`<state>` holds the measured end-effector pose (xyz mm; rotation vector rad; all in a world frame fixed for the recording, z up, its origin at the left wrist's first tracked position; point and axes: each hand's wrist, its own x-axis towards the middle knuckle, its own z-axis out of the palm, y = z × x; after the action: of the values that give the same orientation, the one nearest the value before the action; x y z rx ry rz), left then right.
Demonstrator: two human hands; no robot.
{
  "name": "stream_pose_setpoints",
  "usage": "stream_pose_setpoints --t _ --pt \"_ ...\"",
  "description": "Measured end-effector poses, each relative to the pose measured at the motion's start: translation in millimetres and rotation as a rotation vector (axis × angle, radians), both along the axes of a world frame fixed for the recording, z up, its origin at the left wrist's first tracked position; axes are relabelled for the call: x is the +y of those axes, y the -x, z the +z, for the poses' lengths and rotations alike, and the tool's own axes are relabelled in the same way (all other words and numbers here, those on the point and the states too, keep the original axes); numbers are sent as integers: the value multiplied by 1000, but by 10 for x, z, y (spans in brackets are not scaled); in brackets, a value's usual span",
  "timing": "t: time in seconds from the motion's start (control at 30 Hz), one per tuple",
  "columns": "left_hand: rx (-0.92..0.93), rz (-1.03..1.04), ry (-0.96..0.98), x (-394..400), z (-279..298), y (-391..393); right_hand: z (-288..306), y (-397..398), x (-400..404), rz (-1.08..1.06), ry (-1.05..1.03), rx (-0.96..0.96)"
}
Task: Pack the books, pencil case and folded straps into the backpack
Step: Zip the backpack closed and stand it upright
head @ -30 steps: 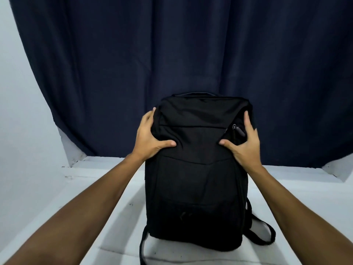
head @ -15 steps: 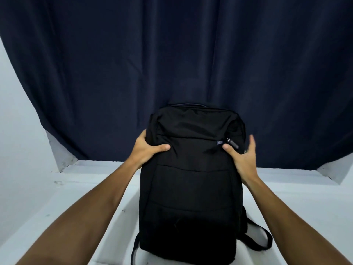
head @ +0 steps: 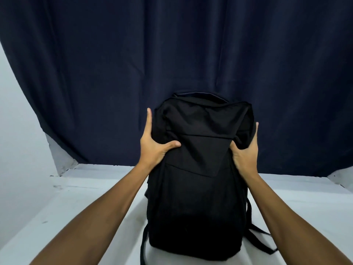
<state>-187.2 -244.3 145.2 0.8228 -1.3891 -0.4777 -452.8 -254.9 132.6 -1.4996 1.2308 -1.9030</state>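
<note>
A black backpack [head: 196, 197] stands upright in the middle of the white table, its front panel facing me and its zips closed as far as I can see. My left hand [head: 152, 144] grips its upper left side, thumb pressed onto the front panel. My right hand [head: 245, 152] grips the upper right side, thumb dug into the fabric. Black shoulder straps trail out at the bag's base, one at the left [head: 143, 243] and one at the right [head: 261, 240]. No books or pencil case are visible.
The white table [head: 76, 197] extends left and right of the bag. A dark navy curtain [head: 172, 64] hangs directly behind it, and a pale wall [head: 17, 121] stands at the left.
Both hands have shifted a little higher on the backpack's sides, and its top now looks squeezed and crumpled. The zip pull near my right thumb is no longer visible.
</note>
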Motion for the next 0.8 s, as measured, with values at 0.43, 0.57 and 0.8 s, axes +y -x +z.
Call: stream_pose_setpoints --t 0.43,0.57,0.8 --pt "-426 405 315 248 -35 -106 18 363 377 -334 283 354" --pt "-1022 332 637 390 -243 215 -184 -66 495 -307 506 1037" --pt "-1416 455 267 131 -305 46 -238 31 314 -296 31 1422"
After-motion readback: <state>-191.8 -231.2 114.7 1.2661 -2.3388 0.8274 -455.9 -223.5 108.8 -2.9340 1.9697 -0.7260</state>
